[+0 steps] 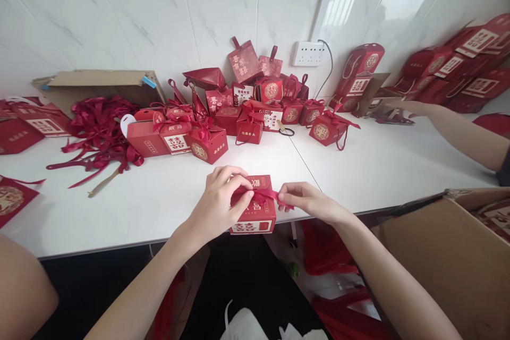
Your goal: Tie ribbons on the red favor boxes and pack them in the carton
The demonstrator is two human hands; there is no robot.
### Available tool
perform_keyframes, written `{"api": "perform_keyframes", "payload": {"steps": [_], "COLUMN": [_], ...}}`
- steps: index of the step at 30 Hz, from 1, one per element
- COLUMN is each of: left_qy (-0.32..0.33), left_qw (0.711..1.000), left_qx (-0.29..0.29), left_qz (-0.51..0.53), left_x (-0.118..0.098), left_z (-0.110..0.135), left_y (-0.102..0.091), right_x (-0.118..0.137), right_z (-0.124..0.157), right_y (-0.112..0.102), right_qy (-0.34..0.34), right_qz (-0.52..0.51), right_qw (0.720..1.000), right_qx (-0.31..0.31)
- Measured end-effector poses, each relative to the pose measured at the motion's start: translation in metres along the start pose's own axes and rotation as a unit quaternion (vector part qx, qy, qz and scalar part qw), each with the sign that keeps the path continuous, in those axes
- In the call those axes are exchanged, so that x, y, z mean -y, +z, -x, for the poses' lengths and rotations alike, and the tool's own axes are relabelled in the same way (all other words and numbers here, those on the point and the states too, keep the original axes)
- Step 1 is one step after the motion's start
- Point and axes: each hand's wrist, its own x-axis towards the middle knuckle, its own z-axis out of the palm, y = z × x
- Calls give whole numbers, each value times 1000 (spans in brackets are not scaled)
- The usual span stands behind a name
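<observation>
So the box [261,224] here is a small red one with gold-ish print on top and a white label on the side facing the person, with big red characters on it. There's a shiny red ribbon [271,195] across the top, bunched up around the middle. The whole thing sits right at the near edge of the white table [159,212], pretty much dead centre in front of the person.

Left hand [223,196] comes over the box's left side, back of the hand up, fingers curled, thumb and fingertips pinched together on the ribbon just above the lid. Right hand [306,199] is off the box's right side, thumb and bent fingers closed on the ribbon's loose end, which runs pretty straight across to it. Both forearms reach in from below, angled toward each other.

Further out, a box with a bow [207,143] stands past the left hand, and another bow-topped box [329,128] is beyond the right one. There's a messy heap of ribbons [101,117] over on the left, a bunch more little boxes along the tiled wall [139,16], and someone else's arm [454,130] reaching in from the right.
</observation>
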Motion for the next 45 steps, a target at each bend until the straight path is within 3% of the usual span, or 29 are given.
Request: {"api": "perform_keyframes", "payload": {"steps": [4,6,10,13,15,19,20,23,26,31,35,45], "left_qy": [1,9,12,4,-3,-21,-22,-22,-20,-31,-27,-27], "left_qw": [1000,999,1000,1000,1000,999,999,999,998,997,998,998], "left_qx": [-7,-12,-12,6,16,26,30,35,37,34,28,31], "left_qz": [28,29,13,10,10,16,18,31,49,58,54,46], "left_x": [2,2,1,1,0,-2,-3,-3,-3,-3,-4,-2], "left_z": [1,0,0,0,0,0,0,0,0,0,-1,-1], "left_y": [2,2,4,5,5,5,5,5,4,5,7,7], "right_x": [19,28,41,42,38,28,27,24,23,22,23,24], "right_z": [-12,-25,-63,-88,-92,-56,-41,-1,15,4,-5,-7], "right_y": [-12,-20,-31,-31,-27,-8,-2,16,32,43,46,57], "right_qy": [-49,-84,-128,-104,-89,-108,-107,-116,-156,-219,-238,-227], "right_qz": [29,60,111,145,202,278,266,242,257,292,335,353], "right_qw": [996,992,986,980,974,920,922,950,942,906,883,877], "right_qx": [-69,-75,4,88,39,-255,-261,-162,-146,-215,-229,-236]}}
